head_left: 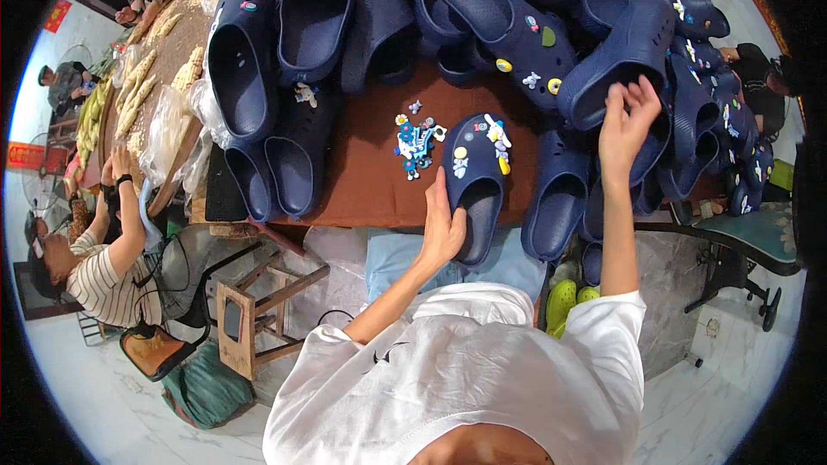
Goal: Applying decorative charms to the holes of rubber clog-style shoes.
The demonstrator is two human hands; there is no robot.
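Observation:
A navy clog [481, 139] with several colourful charms on its toe lies near the table's front edge, toe pointing away. My left hand [443, 228] grips its left side near the heel. To the right, my right hand [631, 125] is raised in front of another navy clog [622, 56] on the pile, fingers bent but apart. Nothing shows between those fingers; whether they touch that clog is unclear. A small heap of loose charms [417, 142], mostly blue and white, sits on the brown cloth [366, 125] left of the held clog.
Navy clogs [315, 21] surround the work spot, stacked at the back and right. Wooden stool [250, 314] stands at lower left, lime-green clogs [561, 303] below the table. A person in a striped shirt [116, 284] sits at left beside a round table [177, 43]; others work farther off.

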